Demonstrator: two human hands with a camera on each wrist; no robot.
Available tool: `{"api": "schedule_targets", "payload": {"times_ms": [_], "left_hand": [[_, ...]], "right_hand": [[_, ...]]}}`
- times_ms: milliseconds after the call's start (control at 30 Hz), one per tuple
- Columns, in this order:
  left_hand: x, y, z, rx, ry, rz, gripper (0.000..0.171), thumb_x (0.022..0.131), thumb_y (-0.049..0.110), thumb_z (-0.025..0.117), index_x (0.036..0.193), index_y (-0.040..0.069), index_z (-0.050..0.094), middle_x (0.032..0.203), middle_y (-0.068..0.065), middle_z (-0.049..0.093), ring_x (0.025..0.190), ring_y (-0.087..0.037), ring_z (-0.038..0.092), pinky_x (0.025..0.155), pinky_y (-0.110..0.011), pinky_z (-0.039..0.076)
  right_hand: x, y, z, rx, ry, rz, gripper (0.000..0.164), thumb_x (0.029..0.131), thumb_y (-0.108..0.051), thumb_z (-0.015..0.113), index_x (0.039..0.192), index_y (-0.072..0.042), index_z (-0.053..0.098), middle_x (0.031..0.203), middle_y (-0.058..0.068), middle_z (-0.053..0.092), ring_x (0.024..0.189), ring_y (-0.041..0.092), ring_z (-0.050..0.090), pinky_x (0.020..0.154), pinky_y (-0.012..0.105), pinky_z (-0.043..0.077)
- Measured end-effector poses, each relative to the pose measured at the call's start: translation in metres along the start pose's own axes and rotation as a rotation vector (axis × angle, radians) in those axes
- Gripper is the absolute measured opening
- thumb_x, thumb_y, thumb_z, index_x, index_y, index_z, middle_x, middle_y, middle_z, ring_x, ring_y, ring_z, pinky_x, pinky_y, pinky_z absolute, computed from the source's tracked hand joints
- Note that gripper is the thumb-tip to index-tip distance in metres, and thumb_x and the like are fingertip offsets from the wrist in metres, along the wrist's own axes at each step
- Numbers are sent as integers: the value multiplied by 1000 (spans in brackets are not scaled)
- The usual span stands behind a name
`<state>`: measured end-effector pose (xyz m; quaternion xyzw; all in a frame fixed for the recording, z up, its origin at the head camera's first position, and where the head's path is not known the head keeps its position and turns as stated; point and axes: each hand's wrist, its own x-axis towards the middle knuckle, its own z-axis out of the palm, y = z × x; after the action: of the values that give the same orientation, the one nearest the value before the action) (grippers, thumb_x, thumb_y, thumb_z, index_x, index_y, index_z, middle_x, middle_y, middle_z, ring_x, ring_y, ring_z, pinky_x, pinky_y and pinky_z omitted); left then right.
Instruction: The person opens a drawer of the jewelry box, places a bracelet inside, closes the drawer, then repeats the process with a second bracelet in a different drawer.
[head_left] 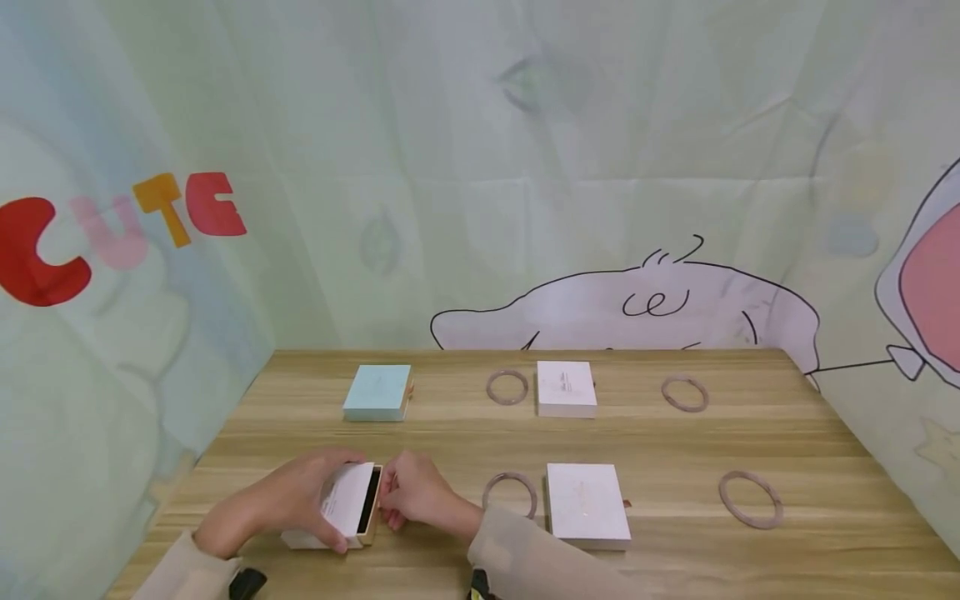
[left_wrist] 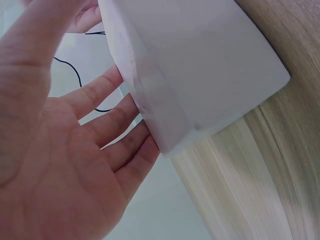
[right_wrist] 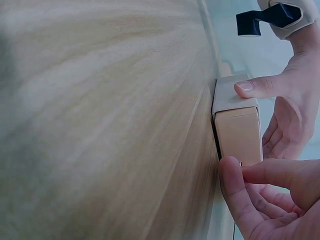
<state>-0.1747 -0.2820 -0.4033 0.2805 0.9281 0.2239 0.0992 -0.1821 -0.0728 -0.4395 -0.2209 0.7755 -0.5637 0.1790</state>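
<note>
At the table's left front lies a white sliding drawer box, its tan drawer pulled out a little to the right. A dark strip of the inside shows between lid and drawer front. My left hand grips the white sleeve from the left, thumb on the near side and fingers on the far side. In the left wrist view those fingertips touch its edge. With thumb and index finger, my right hand pinches at the middle of the drawer front; whatever is between the fingertips is hidden.
A pale blue box stands behind. White boxes stand at the middle, back and front. Several pinkish bangles lie beside them, one bangle at the front right. A printed curtain hangs behind the wooden table.
</note>
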Motion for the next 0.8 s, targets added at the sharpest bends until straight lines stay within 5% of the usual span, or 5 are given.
{"api": "schedule_targets", "payload": {"times_ms": [800], "left_hand": [[-2, 3, -1, 13, 4, 31, 101, 52, 50, 96, 129, -1, 55, 124, -8, 59, 103, -23, 53, 85, -40, 47]], "right_hand": [[-1, 0, -2, -1, 0, -8, 31, 83, 21, 63, 60, 2, 54, 49, 10, 58, 37, 8, 50, 40, 26, 49]]}}
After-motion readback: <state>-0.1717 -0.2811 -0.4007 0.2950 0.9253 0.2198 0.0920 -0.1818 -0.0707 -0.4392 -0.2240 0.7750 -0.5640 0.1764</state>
